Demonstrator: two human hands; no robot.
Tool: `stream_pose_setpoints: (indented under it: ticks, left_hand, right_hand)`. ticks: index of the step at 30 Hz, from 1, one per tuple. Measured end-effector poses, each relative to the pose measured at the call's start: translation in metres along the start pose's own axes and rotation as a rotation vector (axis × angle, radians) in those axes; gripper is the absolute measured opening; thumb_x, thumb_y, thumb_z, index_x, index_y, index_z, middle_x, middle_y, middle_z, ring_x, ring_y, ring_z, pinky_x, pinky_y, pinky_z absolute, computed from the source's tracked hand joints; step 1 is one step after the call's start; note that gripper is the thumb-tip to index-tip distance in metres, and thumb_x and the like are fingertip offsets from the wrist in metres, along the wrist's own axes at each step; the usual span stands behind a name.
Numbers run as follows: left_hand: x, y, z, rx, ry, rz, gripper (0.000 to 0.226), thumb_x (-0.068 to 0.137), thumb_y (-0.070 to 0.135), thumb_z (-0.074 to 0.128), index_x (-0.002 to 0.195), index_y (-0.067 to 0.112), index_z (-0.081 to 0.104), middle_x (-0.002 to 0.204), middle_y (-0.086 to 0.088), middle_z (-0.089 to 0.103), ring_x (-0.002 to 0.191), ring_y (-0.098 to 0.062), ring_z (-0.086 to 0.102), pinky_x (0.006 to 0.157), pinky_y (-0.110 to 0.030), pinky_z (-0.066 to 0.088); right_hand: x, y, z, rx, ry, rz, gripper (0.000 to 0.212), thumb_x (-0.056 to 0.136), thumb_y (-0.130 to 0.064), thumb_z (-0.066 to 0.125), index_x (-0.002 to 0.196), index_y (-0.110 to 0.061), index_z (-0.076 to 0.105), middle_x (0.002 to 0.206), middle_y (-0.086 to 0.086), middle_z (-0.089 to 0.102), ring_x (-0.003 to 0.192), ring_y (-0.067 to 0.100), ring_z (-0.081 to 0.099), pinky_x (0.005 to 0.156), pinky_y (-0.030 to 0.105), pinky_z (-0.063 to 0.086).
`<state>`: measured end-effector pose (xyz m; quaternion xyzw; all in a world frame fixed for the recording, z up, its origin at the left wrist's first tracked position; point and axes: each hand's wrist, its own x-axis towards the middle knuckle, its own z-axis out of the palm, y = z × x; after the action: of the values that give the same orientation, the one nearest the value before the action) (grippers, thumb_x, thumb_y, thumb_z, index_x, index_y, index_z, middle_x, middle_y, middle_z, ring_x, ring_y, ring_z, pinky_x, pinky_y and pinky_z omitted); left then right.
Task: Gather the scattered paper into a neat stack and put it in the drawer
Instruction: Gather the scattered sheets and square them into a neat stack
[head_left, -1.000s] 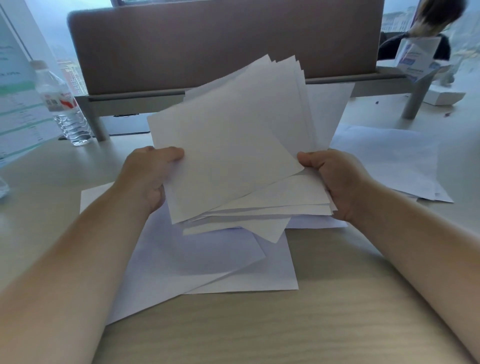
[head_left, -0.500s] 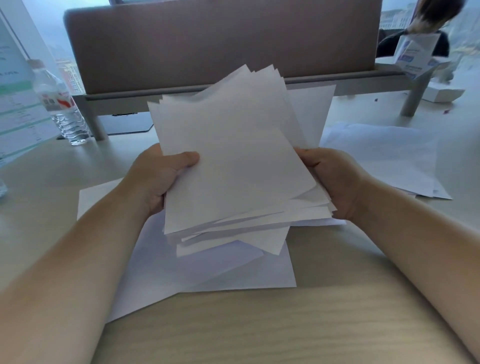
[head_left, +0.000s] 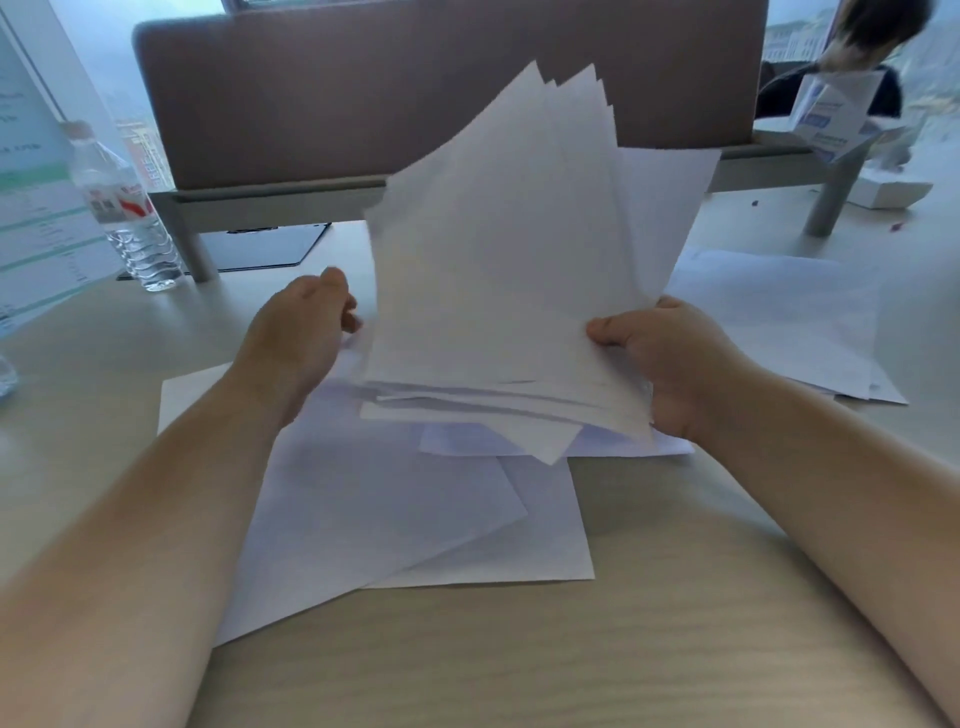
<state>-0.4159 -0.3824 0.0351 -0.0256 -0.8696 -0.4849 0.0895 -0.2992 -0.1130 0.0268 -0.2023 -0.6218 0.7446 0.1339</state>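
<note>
A fanned bundle of white paper sheets (head_left: 498, 291) stands nearly upright above the desk, its corners uneven. My right hand (head_left: 660, 364) grips the bundle's lower right edge, thumb on the front. At the bundle's left edge is my left hand (head_left: 301, 332), blurred, its fingers hidden behind the sheets, so its hold cannot be judged. More loose sheets (head_left: 395, 509) lie flat on the desk under the bundle, and another sheet pile (head_left: 779, 317) lies to the right. No drawer is in view.
A brown partition panel (head_left: 415, 88) on grey legs crosses the back of the desk (head_left: 519, 665). A water bottle (head_left: 130, 213) and a printed sign (head_left: 36, 208) stand at the left. A dark folder (head_left: 265, 249) lies under the panel. Another person sits beyond at the right.
The bundle has tipped up to nearly vertical and turned clockwise. My left thumb has come off the front sheet and the hand now sits at the left edge.
</note>
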Motion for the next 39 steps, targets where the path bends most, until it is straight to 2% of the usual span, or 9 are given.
stream_pose_setpoints:
  ticks: [2, 4, 7, 11, 14, 20, 30, 35, 39]
  left_hand:
    - [0.008, -0.014, -0.007, 0.406, -0.02, -0.023, 0.047, 0.09, 0.057, 0.042, 0.11, 0.02, 0.064, 0.12, -0.009, 0.068, 0.113, -0.037, 0.057, 0.099, -0.048, 0.048]
    - [0.011, -0.026, -0.013, 0.68, -0.141, -0.112, 0.078, 0.074, 0.072, 0.052, 0.136, 0.025, 0.056, 0.143, -0.012, 0.057, 0.131, -0.041, 0.05, 0.11, -0.051, 0.043]
    - [0.016, -0.034, -0.014, 0.72, -0.257, -0.158, 0.121, 0.049, 0.088, 0.052, 0.15, 0.024, 0.046, 0.157, -0.013, 0.046, 0.139, -0.04, 0.046, 0.113, -0.05, 0.041]
    - [0.021, -0.036, -0.015, 0.733, -0.263, -0.118, 0.12, 0.056, 0.091, 0.059, 0.153, 0.022, 0.044, 0.157, -0.014, 0.044, 0.141, -0.04, 0.045, 0.114, -0.049, 0.04]
    - [0.025, -0.043, -0.015, 0.788, -0.264, -0.094, 0.126, 0.05, 0.101, 0.047, 0.151, 0.026, 0.046, 0.158, -0.011, 0.045, 0.142, -0.037, 0.045, 0.116, -0.054, 0.037]
    - [0.023, -0.043, -0.012, 0.812, -0.184, -0.107, 0.091, 0.082, 0.082, 0.047, 0.155, 0.027, 0.039, 0.166, -0.005, 0.032, 0.151, -0.033, 0.034, 0.121, -0.067, 0.011]
    - [0.022, -0.04, -0.014, 0.792, -0.129, -0.108, 0.079, 0.072, 0.073, 0.059, 0.138, 0.03, 0.055, 0.146, -0.009, 0.046, 0.14, -0.036, 0.041, 0.117, -0.063, 0.024]
    - [0.019, -0.033, -0.016, 0.775, -0.063, -0.081, 0.061, 0.075, 0.066, 0.062, 0.127, 0.033, 0.063, 0.135, -0.007, 0.057, 0.13, -0.037, 0.046, 0.103, -0.052, 0.033]
    - [0.018, -0.029, -0.016, 0.76, 0.021, -0.042, 0.052, 0.08, 0.063, 0.057, 0.12, 0.03, 0.063, 0.128, -0.006, 0.062, 0.129, -0.035, 0.049, 0.111, -0.054, 0.028]
  right_hand:
    - [0.002, -0.002, -0.003, 0.048, 0.04, 0.003, 0.023, 0.093, 0.003, 0.063, 0.105, -0.017, 0.064, 0.089, 0.005, 0.07, 0.071, 0.02, 0.067, 0.04, 0.028, 0.053]
    - [0.006, -0.003, -0.007, 0.082, 0.093, 0.008, 0.024, 0.094, 0.001, 0.063, 0.107, -0.018, 0.063, 0.095, 0.005, 0.068, 0.077, 0.023, 0.065, 0.038, 0.029, 0.053]
    - [0.01, -0.003, -0.01, 0.113, 0.152, 0.031, 0.029, 0.092, -0.001, 0.065, 0.118, -0.016, 0.064, 0.104, 0.009, 0.069, 0.086, 0.028, 0.067, 0.043, 0.035, 0.057]
    - [0.01, -0.003, -0.01, 0.133, 0.166, 0.043, 0.031, 0.093, 0.001, 0.063, 0.12, -0.012, 0.063, 0.102, 0.011, 0.069, 0.082, 0.029, 0.067, 0.043, 0.042, 0.058]
    - [0.011, -0.003, -0.009, 0.12, 0.156, 0.029, 0.028, 0.092, 0.002, 0.063, 0.115, -0.015, 0.063, 0.096, 0.009, 0.069, 0.079, 0.028, 0.067, 0.048, 0.041, 0.06]
    - [0.007, -0.003, -0.009, 0.09, 0.122, 0.027, 0.028, 0.092, 0.001, 0.064, 0.113, -0.018, 0.063, 0.094, 0.006, 0.07, 0.078, 0.026, 0.068, 0.05, 0.037, 0.06]
    - [0.005, -0.003, -0.008, 0.066, 0.12, 0.034, 0.024, 0.092, 0.001, 0.063, 0.108, -0.017, 0.063, 0.09, 0.006, 0.068, 0.073, 0.024, 0.066, 0.04, 0.033, 0.055]
    - [0.004, -0.004, -0.006, 0.061, 0.118, 0.027, 0.023, 0.092, 0.001, 0.063, 0.105, -0.018, 0.063, 0.088, 0.005, 0.068, 0.072, 0.023, 0.066, 0.04, 0.034, 0.055]
    - [0.003, -0.005, -0.007, 0.063, 0.118, 0.03, 0.024, 0.092, 0.001, 0.063, 0.107, -0.018, 0.064, 0.089, 0.005, 0.068, 0.072, 0.024, 0.066, 0.045, 0.034, 0.057]
